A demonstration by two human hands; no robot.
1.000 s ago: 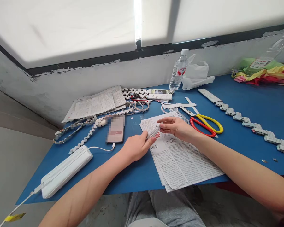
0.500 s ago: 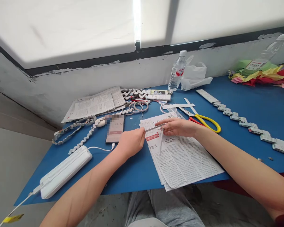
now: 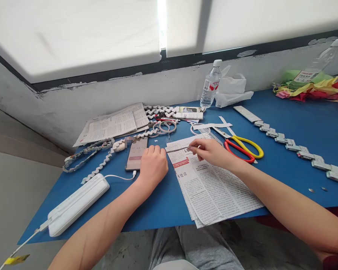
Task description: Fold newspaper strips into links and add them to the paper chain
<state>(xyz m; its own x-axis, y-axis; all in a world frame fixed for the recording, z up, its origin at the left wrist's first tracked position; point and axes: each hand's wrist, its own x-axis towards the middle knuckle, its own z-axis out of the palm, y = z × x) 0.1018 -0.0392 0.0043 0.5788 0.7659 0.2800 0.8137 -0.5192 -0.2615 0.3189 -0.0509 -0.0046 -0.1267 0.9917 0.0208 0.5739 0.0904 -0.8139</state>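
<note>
A thin folded strip of newspaper [image 3: 178, 149] is stretched level between my two hands, just above the newspaper sheets [image 3: 214, 195]. My left hand [image 3: 154, 164] is closed in a fist at the strip's left end, its fingertips hidden, and partly covers the phone [image 3: 135, 153]. With thumb and forefinger, my right hand [image 3: 210, 150] pinches the strip's other end over the top of the sheets. Scissors [image 3: 243, 147] with one red and one yellow handle lie just beyond my right wrist.
Braided paper chains [image 3: 297, 150] lie at right and left. A white power strip [image 3: 79, 205] sits front left, cabled to the phone. Tape rings [image 3: 169, 126], white strips [image 3: 212, 126], a water bottle [image 3: 211, 84] and a plastic bag [image 3: 233, 92] stand toward the wall.
My left hand has moved left and nearer to the phone. My right fingers have closed into a pinch, and the pale strip that hung below them no longer shows. The red scissor handle is uncovered.
</note>
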